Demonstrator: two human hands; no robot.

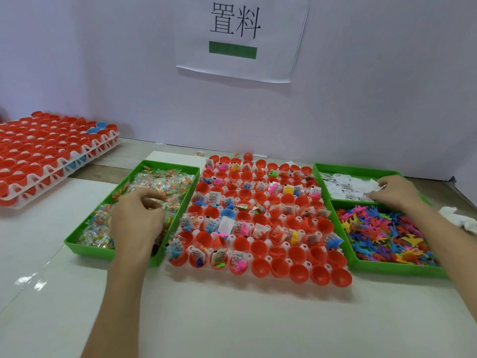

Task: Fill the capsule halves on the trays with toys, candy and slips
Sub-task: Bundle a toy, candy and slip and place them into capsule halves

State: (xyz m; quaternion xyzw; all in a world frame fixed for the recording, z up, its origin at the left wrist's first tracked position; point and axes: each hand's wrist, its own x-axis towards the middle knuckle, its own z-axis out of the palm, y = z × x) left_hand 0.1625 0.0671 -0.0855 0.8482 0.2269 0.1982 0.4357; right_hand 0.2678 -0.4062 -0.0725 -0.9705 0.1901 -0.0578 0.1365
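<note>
Tabletop: left fingers curled over candy (right fingers pinching slips)

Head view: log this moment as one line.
left hand: in candy bin | right hand: on slips | capsule tray: partly filled

Head-worn wide view, forward and down, close over table

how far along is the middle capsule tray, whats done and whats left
Done: most halves at the back and left of the tray hold toys and slips. In hand: the left hand is in the candy bin, the right hand in the slip bin. Left: the empty front-right halves, and likely the stacked trays.
</note>
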